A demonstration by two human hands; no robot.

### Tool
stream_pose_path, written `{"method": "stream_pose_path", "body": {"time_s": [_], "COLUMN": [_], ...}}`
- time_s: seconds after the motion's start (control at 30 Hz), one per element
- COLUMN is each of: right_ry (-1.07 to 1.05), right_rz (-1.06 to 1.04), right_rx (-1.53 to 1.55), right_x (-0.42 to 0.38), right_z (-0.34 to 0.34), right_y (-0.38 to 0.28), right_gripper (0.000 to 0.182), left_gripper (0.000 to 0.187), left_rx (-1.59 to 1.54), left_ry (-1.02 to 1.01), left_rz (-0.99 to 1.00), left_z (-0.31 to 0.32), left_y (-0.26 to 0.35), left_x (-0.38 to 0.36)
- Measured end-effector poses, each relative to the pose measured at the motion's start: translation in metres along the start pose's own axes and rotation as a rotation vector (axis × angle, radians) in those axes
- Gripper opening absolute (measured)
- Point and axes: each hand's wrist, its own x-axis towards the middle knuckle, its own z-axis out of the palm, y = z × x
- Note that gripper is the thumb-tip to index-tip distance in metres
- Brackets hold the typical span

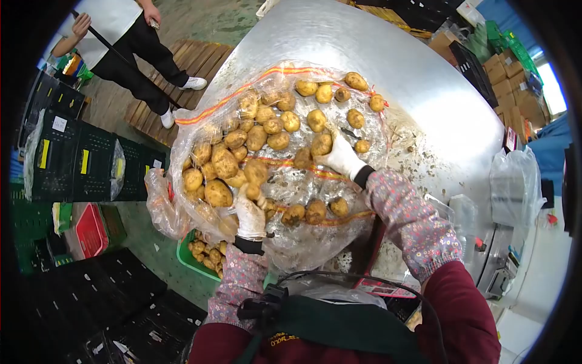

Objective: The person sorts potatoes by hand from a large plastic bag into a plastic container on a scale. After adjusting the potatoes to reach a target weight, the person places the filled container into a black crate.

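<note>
Potatoes lie loose on and inside a large clear plastic bag with red and yellow stripes, spread over a metal table. My left hand, in a white glove, is at the bag's lower left, its fingers curled against potatoes; what it grips is hard to make out. My right hand, gloved too, has its fingers around a potato right of the pile's middle. A small dark object shows just above my right hand.
Below the table's left edge stands a green basket of potatoes. Black crates are stacked at the left. A person stands at the upper left, holding a dark pole. Plastic bags hang at the right.
</note>
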Motion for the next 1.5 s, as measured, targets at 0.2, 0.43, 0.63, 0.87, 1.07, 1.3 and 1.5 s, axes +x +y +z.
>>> {"method": "stream_pose_path", "body": {"time_s": [0.2,0.43,0.63,0.87,1.07,1.3,1.5], "right_ry": [0.003,-0.145,-0.146,-0.08,-0.151,-0.566,-0.434], "right_rz": [-0.223,-0.283,-0.251,0.143,0.097,0.37,0.194], "right_rx": [0.254,0.368,0.258,0.724,-0.092,0.78,1.024], "right_x": [-0.059,-0.102,-0.111,-0.088,-0.087,-0.108,-0.126], "right_z": [-0.006,0.0,0.0,-0.023,-0.032,0.02,0.057], "right_y": [-0.022,-0.072,-0.081,-0.082,-0.037,-0.067,-0.097], "right_gripper": [0.108,0.083,0.049,0.032,0.039,0.049,0.041], "left_gripper": [0.02,0.06,0.064,0.051,0.045,0.058,0.055], "left_rx": [0.492,0.58,1.05,0.175,0.225,0.397,0.539], "left_ry": [0.21,-0.201,-0.296,-0.441,-0.3,-0.112,-0.104], "left_rz": [0.033,-0.029,0.372,0.154,0.047,0.086,0.39], "left_z": [0.043,0.134,0.139,0.117,0.086,0.117,0.127], "left_y": [0.005,0.003,-0.008,-0.008,-0.011,0.025,0.034], "left_x": [-0.027,-0.05,-0.064,-0.082,-0.082,-0.099,-0.105]}}
